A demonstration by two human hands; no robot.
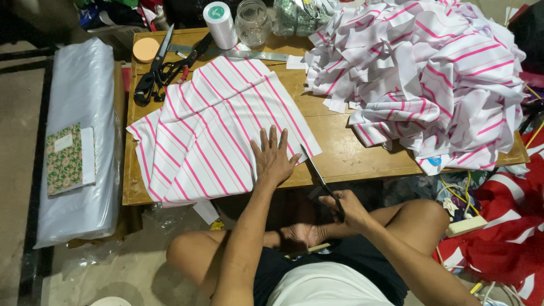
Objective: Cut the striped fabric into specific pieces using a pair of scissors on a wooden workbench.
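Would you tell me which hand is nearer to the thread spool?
Left. The left hand lies flat on the striped fabric below the spool; the right hand holds scissors off the table edge.

1. The left half of the low wooden table (pixel 334 153) is covered by a flat striped fabric sheet (pixel 209 124), which is pressed down by the left hand (pixel 273 158) at its near corner.
2. The right half is blocked by a heaped pile of striped cut pieces (pixel 430 73), which overhangs the far and right edges.
3. A bare wood strip is left between sheet and pile, reached from the near edge; its near end is crossed by the scissors (pixel 320 178) gripped in the right hand (pixel 351 208).
4. The far edge is crowded by black shears (pixel 161 71), a thread cone (pixel 221 25), a glass jar (pixel 252 21) and a metal ruler (pixel 243 54).
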